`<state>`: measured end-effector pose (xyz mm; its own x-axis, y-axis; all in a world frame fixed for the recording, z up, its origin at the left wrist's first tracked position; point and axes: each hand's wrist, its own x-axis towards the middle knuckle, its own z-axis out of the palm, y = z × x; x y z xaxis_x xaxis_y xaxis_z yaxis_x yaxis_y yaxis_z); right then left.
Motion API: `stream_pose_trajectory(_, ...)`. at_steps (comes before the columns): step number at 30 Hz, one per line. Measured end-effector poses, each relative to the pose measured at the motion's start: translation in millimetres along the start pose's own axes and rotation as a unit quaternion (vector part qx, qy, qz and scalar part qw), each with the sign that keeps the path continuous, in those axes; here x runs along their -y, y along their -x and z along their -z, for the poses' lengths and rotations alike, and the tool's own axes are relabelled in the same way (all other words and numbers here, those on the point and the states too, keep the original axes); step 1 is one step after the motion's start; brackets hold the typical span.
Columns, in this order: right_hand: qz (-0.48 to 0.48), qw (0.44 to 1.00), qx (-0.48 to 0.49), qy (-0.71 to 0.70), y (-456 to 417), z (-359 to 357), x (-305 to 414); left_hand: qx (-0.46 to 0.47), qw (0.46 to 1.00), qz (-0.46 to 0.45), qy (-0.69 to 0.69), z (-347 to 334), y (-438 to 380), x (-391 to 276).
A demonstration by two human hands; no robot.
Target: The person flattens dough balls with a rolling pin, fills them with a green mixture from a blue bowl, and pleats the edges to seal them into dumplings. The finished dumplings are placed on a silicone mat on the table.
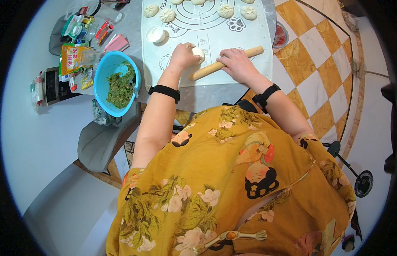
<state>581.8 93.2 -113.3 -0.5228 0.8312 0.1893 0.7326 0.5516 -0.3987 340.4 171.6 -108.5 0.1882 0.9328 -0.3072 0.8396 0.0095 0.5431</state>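
Note:
My left hand (182,57) has its thumb and fingers around the left side of a small round piece of white dough (198,55), which lies on the white silicone baking mat (176,73). To the right, a wooden rolling pin (207,71) lies aslant, its far end up and to the right. My right hand (235,60) rests over the middle of the pin with its fingers across the wood. Pleated buns such as this bun (167,15) and another bun (225,11) sit at the far part of the mat. A small white bowl of flour (156,34) stands near my left hand.
A blue bowl (98,84) with green chopped filling and a spoon (135,92) is at the table's left edge. Behind it are a snack bag (73,59), jars and packets. A grey chair (99,147) stands lower left. Right of the table is a container with red contents (280,36).

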Motion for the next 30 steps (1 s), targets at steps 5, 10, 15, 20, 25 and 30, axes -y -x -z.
stream_pose_trajectory(5,-0.014,0.999,0.033,-0.014,-0.7,2.0,1.1,-0.047,0.997,0.016,-0.052,15.0,14.0,-11.6)
stream_pose_trajectory(10,-0.012,1.0,0.02,-0.018,1.3,-1.8,-2.5,-0.091,0.995,-0.048,-0.001,27.6,37.9,-28.8)
stream_pose_trajectory(15,-0.016,1.0,0.013,-0.018,3.2,-4.3,-1.1,-0.102,0.991,-0.008,0.083,21.8,12.0,11.8)
stream_pose_trajectory(20,-0.015,1.0,0.02,-0.016,2.7,-4.3,-0.9,0.052,0.998,0.035,-0.029,18.9,-12.3,18.0)
stream_pose_trajectory(25,-0.043,0.999,0.012,0.002,1.9,-1.1,-1.8,0.016,0.983,0.134,0.126,7.4,-7.3,27.2)
stream_pose_trajectory(30,0.013,0.999,0.03,-0.024,0.6,2.1,-8.5,-0.041,0.905,0.116,0.408,-19.3,11.4,15.0)
